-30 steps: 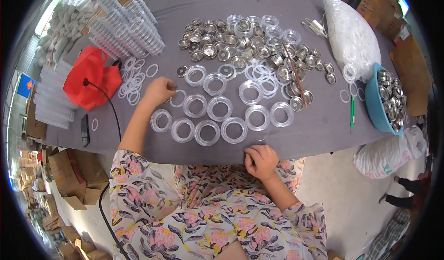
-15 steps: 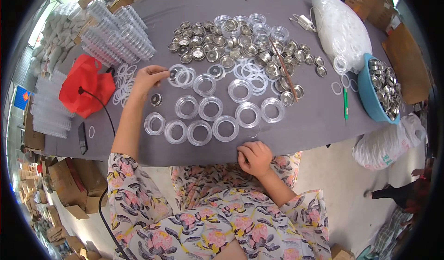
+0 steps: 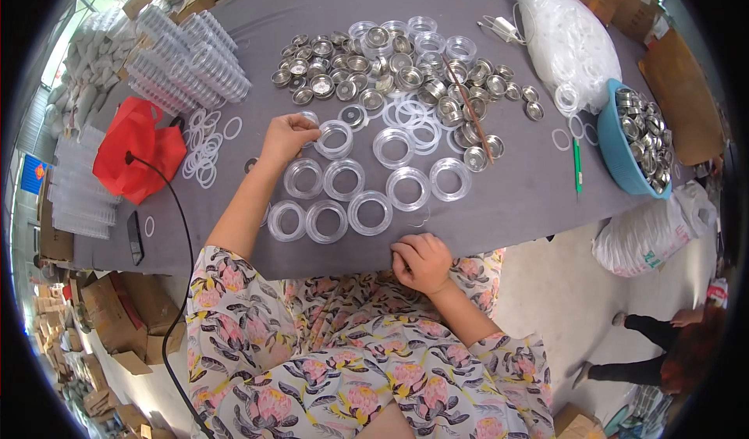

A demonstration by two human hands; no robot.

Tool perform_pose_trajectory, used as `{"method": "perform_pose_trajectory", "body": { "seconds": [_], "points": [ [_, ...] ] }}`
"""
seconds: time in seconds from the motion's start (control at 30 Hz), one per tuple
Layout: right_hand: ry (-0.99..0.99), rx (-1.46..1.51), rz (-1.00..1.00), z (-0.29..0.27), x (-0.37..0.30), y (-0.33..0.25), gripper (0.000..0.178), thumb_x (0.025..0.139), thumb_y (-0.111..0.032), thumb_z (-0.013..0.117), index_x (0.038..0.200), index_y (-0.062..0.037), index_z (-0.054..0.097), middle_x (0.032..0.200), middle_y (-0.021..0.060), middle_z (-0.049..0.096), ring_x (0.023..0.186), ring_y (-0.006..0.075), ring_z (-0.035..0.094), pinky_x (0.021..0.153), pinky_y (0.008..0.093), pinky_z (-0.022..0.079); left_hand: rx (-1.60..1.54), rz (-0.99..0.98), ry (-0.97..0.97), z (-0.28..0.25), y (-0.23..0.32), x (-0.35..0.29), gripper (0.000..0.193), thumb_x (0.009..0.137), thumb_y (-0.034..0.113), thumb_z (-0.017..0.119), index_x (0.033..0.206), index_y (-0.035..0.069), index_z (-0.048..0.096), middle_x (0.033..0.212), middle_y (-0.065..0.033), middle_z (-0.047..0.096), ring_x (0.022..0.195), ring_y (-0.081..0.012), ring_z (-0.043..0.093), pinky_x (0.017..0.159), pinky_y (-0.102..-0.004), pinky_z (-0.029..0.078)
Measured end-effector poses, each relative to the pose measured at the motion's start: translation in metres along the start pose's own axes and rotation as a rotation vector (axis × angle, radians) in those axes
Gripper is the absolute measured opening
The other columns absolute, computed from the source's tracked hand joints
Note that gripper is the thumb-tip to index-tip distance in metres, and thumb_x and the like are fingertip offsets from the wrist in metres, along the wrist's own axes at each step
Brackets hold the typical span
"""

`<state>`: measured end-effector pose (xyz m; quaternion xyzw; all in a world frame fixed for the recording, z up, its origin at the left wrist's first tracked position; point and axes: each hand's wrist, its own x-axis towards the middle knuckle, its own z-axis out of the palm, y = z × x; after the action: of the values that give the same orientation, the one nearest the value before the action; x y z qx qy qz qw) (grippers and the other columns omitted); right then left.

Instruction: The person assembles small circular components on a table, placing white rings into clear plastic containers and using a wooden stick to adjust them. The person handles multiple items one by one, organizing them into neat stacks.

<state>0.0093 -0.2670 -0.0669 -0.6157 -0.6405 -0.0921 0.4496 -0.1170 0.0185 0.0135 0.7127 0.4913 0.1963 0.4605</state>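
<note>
My left hand (image 3: 292, 137) reaches over the table, thumb and forefinger pinched at the left rim of a clear round plastic case (image 3: 335, 140). A thin white ring seems to be in the pinch, lying over that case, though the fingertips partly hide it. Behind the hand, another pale ring (image 3: 309, 117) is partly covered. Several clear open cases (image 3: 344, 179) lie in rows nearby. My right hand (image 3: 422, 263) rests loosely curled at the table's near edge, with nothing visible in it. To its upper left sits a clear case (image 3: 370, 213).
Metal cups (image 3: 321, 87) and white rings (image 3: 413, 119) are heaped farther back. A brown stick (image 3: 472, 115) lies across them. On the right are a blue basin (image 3: 624, 170), a green pen-like tool (image 3: 578, 166) and a plastic bag (image 3: 563, 45). Stacked clear cases (image 3: 211, 68) and a red bag (image 3: 136, 154) stand left.
My left hand has moved right, from beside the overlapping white rings to the rim of a clear case. One white ring seems to have moved with it. My right hand stays at the table edge.
</note>
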Motion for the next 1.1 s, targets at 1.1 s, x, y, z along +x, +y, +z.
{"method": "perform_pose_trajectory", "body": {
  "seconds": [1.1],
  "points": [
    [-0.015, -0.024, 0.001, -0.002, 0.0, 0.0, 0.014, 0.063, -0.011, 0.064, 0.077, -0.011, 0.061, 0.078, 0.0012, 0.056, 0.063, 0.0177, 0.053, 0.055, 0.0286, 0.041, 0.246, 0.416, 0.215, -0.057, -0.014, 0.019, 0.015, 0.074, 0.012, 0.066, 0.084, 0.001, 0.063, 0.077, -0.0089, 0.064, 0.071, -0.0192, 0.058, 0.068, -0.0298, 0.045]
  ]
}}
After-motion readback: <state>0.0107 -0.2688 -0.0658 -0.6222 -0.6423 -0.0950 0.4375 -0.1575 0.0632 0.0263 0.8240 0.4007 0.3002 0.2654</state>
